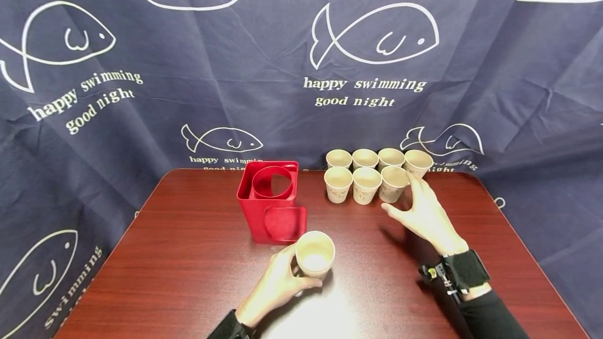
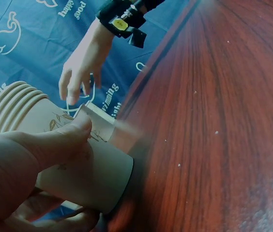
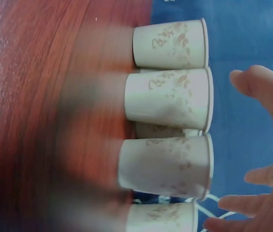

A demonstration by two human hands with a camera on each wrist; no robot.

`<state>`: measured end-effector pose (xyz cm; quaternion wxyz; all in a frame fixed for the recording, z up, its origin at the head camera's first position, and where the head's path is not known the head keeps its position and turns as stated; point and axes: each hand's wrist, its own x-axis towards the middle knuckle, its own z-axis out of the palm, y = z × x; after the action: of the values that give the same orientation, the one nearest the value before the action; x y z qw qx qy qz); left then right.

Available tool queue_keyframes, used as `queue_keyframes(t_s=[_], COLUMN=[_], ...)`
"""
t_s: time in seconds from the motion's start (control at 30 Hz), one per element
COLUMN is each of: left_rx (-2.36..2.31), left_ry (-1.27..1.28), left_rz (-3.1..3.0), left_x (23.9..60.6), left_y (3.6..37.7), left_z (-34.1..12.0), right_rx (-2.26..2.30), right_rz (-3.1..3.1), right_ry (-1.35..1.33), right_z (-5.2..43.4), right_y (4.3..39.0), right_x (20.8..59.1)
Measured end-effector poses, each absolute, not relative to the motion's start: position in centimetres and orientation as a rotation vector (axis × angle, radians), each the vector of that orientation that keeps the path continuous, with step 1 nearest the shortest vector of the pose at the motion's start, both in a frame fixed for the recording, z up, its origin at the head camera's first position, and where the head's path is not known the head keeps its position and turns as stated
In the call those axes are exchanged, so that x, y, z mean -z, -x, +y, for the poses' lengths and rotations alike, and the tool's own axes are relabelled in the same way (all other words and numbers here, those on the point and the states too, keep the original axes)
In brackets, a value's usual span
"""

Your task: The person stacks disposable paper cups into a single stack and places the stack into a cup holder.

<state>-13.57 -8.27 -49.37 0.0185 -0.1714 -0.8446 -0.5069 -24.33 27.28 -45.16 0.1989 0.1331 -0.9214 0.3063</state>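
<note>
The left grip (image 1: 279, 279) holds nested cups (image 1: 314, 252); the released right grip (image 1: 426, 217) should lightly pinch the cup (image 1: 392, 187) near the bench's (image 1: 174, 260) far edge.

There is one red box (image 1: 254, 218) on one table (image 1: 179, 255). To the right of the box stand seven cups (image 1: 366, 187): four in back, three in front. One stack of cups (image 1: 316, 257) is in front of the box, a bit to the right; I can't tell how many cups it has. There are two hands: one left hand (image 1: 275, 279) in front of the box, one right hand (image 1: 427, 217) to its right. One blue cloth (image 1: 278, 77) hangs behind the box.
</note>
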Motion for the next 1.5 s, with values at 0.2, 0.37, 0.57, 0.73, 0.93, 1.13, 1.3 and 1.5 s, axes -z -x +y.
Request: queue_keyframes(t_s=[0.2, 0.37, 0.57, 0.73, 0.93, 1.13, 1.3, 1.5], left_rx=[1.571, 1.562, 1.579, 1.582, 1.585, 1.588, 1.614, 1.590], left_ry=[0.532, 0.527, 0.533, 0.535, 0.536, 0.537, 0.529, 0.535], left_rz=[-2.615, -2.620, -2.621, -2.616, -2.614, -2.611, -2.613, -2.609], left_x=[49.5, 49.5, 49.4, 49.4, 49.4, 49.4, 49.4, 49.5], left_y=[13.6, 13.6, 13.6, 13.6, 13.6, 13.6, 13.6, 13.6], left_z=[-8.3, -8.3, -8.3, -8.3, -8.4, -8.3, -8.2, -8.2], right_rx=[-1.042, -1.136, -1.271, -1.310, -1.288, -1.330, -1.339, -1.355], right_rz=[-2.577, -2.629, -2.653, -2.636, -2.639, -2.617, -2.605, -2.608], right_ry=[-0.241, -0.070, 0.091, 0.146, 0.160, 0.118, 0.088, 0.083], right_z=[27.6, 27.6, 27.6, 27.6, 27.6, 27.7, 27.7, 27.5], right_y=[25.5, 26.1, 26.5, 27.0, 27.4, 27.8, 28.1, 28.4], right_x=[45.8, 45.8, 45.9, 46.3, 46.5, 46.7, 47.0, 47.3])
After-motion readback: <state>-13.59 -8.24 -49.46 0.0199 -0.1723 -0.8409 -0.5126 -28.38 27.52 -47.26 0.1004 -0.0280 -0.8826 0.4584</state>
